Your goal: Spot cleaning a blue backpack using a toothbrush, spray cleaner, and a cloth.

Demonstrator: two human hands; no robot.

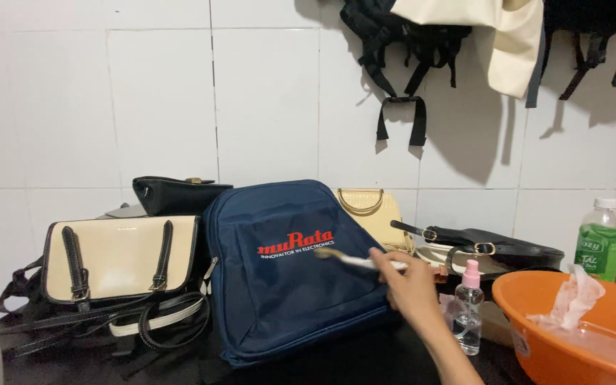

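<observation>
Navy backpack (290,274) upright at centre, red-and-white printed logo on front pocket. Right hand (411,285) enters from 5 o'clock, fingers pinched shut on white toothbrush (361,262), bristles touching logo's right end. Pink-capped spray bottle (468,306) at 3 o'clock of hand; orange basin (536,306) beyond. Cream handbag (119,257) at backpack's 9 o'clock.

Even, moderately bright indoor light from above and front. Soft shadows on white glazed wall tiles (158,100) beneath hanging black straps (401,107). Faint sheen on tiles, no harsh glare. Motion blur on right hand (411,285) and pale brush (354,260). Slight overall softness; dim lower desk (365,360).
</observation>
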